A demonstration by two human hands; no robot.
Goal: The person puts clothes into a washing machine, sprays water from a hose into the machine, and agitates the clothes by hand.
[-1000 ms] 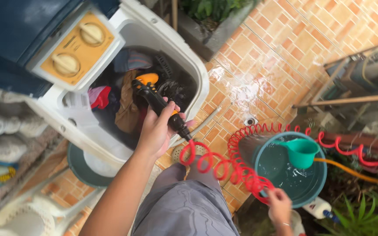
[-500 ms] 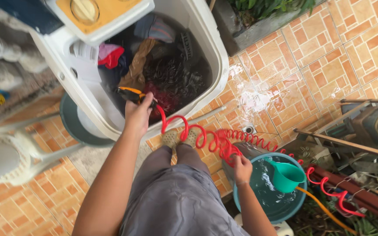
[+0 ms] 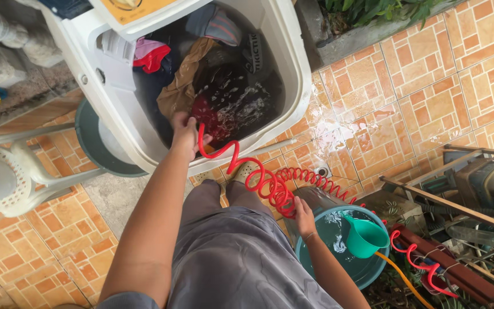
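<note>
My left hand (image 3: 185, 134) reaches over the rim of a white washing machine (image 3: 299, 74) and is closed around the end of a red coiled hose (image 3: 265, 184). The black and orange spray nozzle is almost wholly hidden by the hand. The tub holds water and several wet clothes (image 3: 185, 80): brown, red, dark and striped ones. My right hand (image 3: 305, 217) grips the hose coil lower down, just beside a teal bucket (image 3: 314, 254) of water. A green dipper (image 3: 367, 237) floats in the bucket. My grey-trousered legs fill the middle bottom.
The floor is wet orange tile. A white plastic chair (image 3: 7, 177) stands at the left, and a dark green basin (image 3: 87, 143) pokes out from under the machine. A concrete planter (image 3: 361, 31) sits at the top right. Frames, poles and an orange hose (image 3: 398, 272) crowd the right.
My left hand has carried the nozzle from above the tub down inside it, until the hand hides it. My right hand moved up the hose to the bucket's rim. The view tilted down.
</note>
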